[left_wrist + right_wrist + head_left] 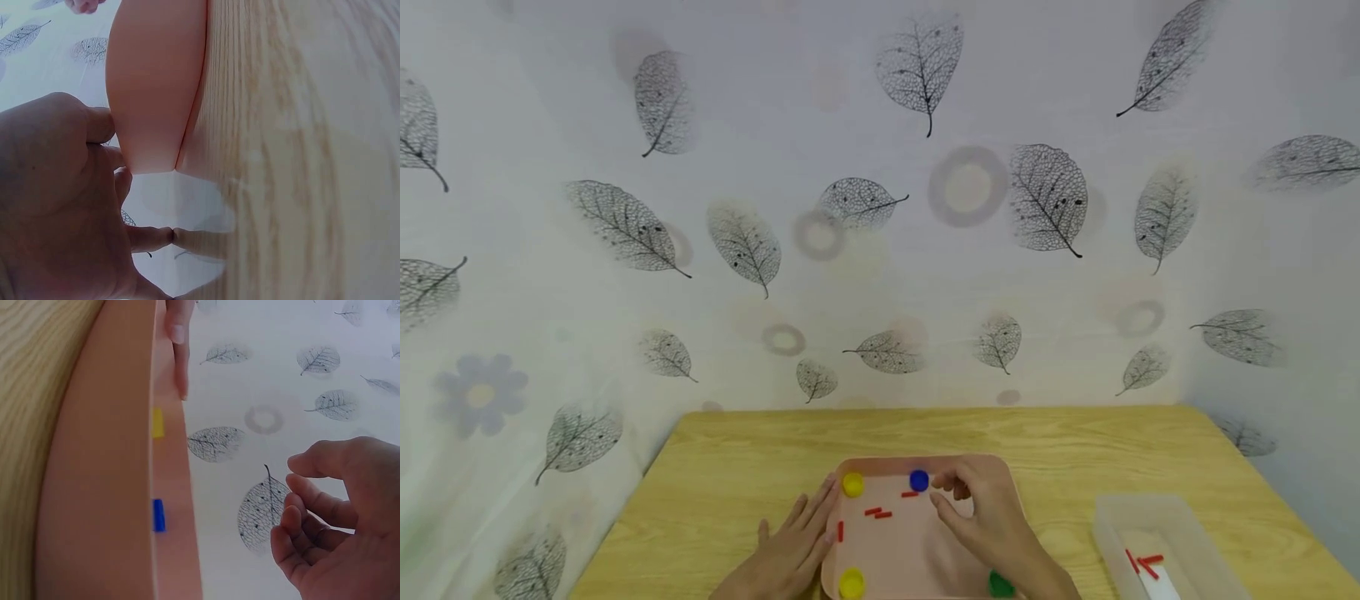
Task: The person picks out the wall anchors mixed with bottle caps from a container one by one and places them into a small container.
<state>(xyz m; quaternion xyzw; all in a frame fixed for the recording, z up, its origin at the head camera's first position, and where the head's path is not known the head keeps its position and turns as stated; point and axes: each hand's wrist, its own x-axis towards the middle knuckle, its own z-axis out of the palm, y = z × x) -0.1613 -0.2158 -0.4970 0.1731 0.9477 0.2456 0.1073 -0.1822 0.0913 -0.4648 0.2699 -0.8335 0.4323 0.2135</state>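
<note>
A pink tray lies on the table, with two yellow round caps at its left corners and a blue cap near its far edge. Several short red sticks are scattered inside. At the near right corner, a green cap is partly covered by my right arm. My left hand rests against the tray's left side, fingers extended. Over the tray's right half hovers my right hand, just right of the blue cap. Its fingers are loosely bent, thumb apart from them, with nothing visible between.
To the right of the tray stands a translucent white box holding several red sticks and a white piece. The wooden table meets a leaf-patterned cloth at its back and sides.
</note>
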